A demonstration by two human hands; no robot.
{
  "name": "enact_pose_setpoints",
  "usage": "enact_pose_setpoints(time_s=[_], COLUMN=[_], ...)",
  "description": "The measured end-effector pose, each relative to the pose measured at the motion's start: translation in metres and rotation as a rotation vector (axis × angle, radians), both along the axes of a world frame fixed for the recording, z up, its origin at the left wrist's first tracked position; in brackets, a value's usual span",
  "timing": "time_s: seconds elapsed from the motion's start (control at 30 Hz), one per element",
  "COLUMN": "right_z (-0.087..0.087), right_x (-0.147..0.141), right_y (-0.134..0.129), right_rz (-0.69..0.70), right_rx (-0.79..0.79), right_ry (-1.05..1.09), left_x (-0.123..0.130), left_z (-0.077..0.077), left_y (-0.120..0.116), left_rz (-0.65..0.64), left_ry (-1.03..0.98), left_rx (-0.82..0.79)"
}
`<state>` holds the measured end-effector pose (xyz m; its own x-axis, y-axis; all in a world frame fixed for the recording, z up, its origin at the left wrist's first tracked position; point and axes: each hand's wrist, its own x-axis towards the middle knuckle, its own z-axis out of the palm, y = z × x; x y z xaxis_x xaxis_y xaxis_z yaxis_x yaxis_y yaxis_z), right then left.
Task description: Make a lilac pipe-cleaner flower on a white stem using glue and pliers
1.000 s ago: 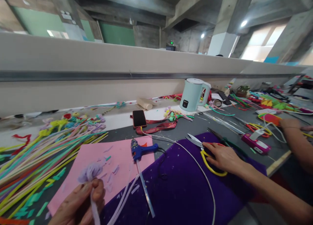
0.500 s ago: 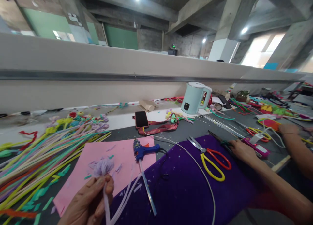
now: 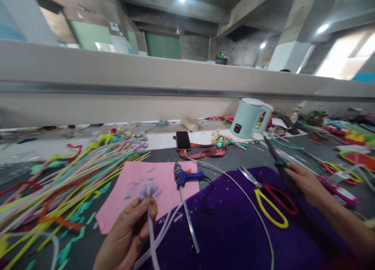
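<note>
My left hand pinches a lilac pipe-cleaner bloom just under its fluffy head, over the pink sheet. Its pale stems hang below the fingers. In my right hand is a long, dark, narrow-tipped tool with a dark green part by the grip, raised above the purple mat; blur hides its exact kind. Scissors with one red and one yellow handle lie on the mat near the right hand. A blue glue gun with a clear glue stick rests between the hands.
Many coloured pipe cleaners spread over the left side. Behind are a phone with a red lanyard, a small flower bunch and a mint kettle. A white cable crosses the mat. A magenta device lies at right.
The right hand has lifted the dark tool from the mat's far edge. The view has turned left, shifting everything rightward. The co-worker's arm at far right has mostly left view. My left hand still pinches the bloom.
</note>
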<state>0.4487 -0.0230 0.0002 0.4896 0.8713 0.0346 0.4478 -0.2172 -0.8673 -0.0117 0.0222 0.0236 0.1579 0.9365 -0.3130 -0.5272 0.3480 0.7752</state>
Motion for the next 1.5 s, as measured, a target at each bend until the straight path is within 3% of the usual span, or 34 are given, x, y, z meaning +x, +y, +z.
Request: enact_pose_setpoints(time_s=[0.1,0.17,0.3,0.37,0.47,0.57,0.67,0.9,1.03,1.17,1.27,1.4,1.5], right_z=[0.021,0.029,0.029,0.025,0.016,0.007,-0.001,-0.003,-0.009,-0.012,-0.007,-0.002,-0.002], right_x=[-0.065,-0.112,-0.199,-0.232,-0.263,-0.276,-0.279,-0.275,-0.277,-0.28,-0.279,-0.28,-0.284], right_y=[0.01,0.019,0.042,0.051,0.059,0.062,0.067,0.076,0.075,0.072,0.068,0.063,0.057], right_rz=[0.223,0.376,0.735,0.891,1.111,1.173,1.146,1.087,1.127,1.167,1.202,1.275,1.243], right_rx=[0.008,-0.012,-0.168,-0.189,-0.077,-0.002,0.001,-0.022,-0.01,0.064,0.174,0.306,0.311], right_ry=[0.403,0.482,0.468,0.412,0.212,-0.073,-0.292,-0.521,-0.377,-0.065,0.053,-0.051,-0.219], left_x=[0.001,0.002,0.002,0.0,-0.004,-0.004,0.001,0.013,0.017,0.012,0.003,-0.002,0.001], left_z=[0.001,0.001,-0.002,-0.003,-0.005,-0.006,-0.009,-0.018,-0.018,-0.014,-0.011,-0.008,-0.008], left_y=[-0.004,-0.005,-0.005,-0.003,0.002,0.004,0.003,-0.001,-0.001,0.002,0.005,0.006,0.004], left_rz=[-0.019,0.002,0.034,0.092,0.196,0.215,0.184,0.004,-0.031,0.06,0.113,0.119,0.135], left_ry=[-0.08,-0.114,-0.167,-0.203,-0.211,-0.119,-0.056,-0.198,-0.257,-0.285,-0.318,-0.341,-0.325], left_rx=[0.056,0.129,0.251,0.213,0.051,-0.114,-0.148,-0.157,-0.115,-0.099,-0.079,-0.051,-0.066])
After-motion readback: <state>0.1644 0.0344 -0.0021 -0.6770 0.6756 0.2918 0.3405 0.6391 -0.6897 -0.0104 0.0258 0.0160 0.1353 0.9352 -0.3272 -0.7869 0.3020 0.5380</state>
